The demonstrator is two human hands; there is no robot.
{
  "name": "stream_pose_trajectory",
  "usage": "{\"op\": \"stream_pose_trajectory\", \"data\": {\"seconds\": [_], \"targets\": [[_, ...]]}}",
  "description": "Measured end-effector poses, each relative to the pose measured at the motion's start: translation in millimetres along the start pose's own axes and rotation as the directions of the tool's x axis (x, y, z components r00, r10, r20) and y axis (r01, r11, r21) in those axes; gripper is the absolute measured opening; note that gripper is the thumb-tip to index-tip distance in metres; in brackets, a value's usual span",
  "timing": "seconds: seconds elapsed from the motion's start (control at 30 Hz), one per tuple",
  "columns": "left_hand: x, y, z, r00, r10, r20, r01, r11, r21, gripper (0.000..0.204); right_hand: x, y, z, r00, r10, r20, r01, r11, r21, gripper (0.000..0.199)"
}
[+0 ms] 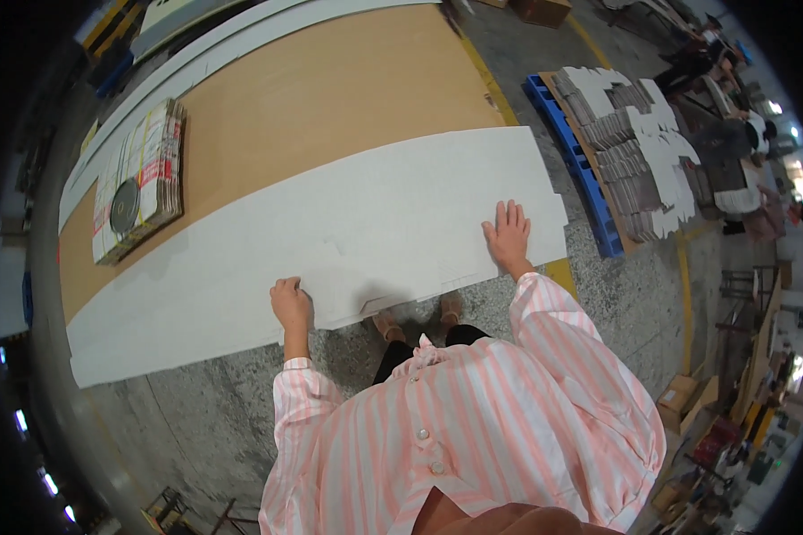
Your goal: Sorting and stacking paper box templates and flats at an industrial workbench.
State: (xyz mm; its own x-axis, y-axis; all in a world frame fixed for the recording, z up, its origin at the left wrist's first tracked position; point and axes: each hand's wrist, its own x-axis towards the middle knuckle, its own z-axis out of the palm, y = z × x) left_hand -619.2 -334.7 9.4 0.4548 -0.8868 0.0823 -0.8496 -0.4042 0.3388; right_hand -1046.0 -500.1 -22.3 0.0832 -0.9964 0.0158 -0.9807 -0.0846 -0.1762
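Note:
A long white cardboard sheet point(401, 196) lies across a brown board surface, its near edge close to my body. My right hand point(509, 239) rests flat on the right part of this sheet, palm down, fingers stretched out. Near the sheet's front edge, further left, is my left hand point(291, 305) with its fingers curled under and the thumb beside them. Whatever those fingers hold, if anything, is hidden. A small creased flap point(382, 303) shows at the near edge between my hands.
The brown board point(330, 80) stretches behind the sheet. On its left sits a strapped bundle of printed cardboard point(143, 169) with a dark round disc point(125, 205) on top. To the right, a blue pallet point(580, 169) bears stacked cardboard cut-outs point(633, 143). People work at the far right.

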Motion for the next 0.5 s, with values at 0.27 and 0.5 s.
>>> {"op": "stream_pose_trajectory", "data": {"seconds": [0.27,0.5], "targets": [[105,98,48,0.954,0.298,-0.041,-0.297,0.909,-0.292,0.026,-47,35,-1,0.881,0.407,-0.242,-0.292,0.869,0.399,0.068],[230,203,127,0.81,0.573,0.126,-0.545,0.814,-0.199,0.036,-114,16,28,0.369,0.765,0.529,-0.414,-0.374,0.83,0.077]]}}
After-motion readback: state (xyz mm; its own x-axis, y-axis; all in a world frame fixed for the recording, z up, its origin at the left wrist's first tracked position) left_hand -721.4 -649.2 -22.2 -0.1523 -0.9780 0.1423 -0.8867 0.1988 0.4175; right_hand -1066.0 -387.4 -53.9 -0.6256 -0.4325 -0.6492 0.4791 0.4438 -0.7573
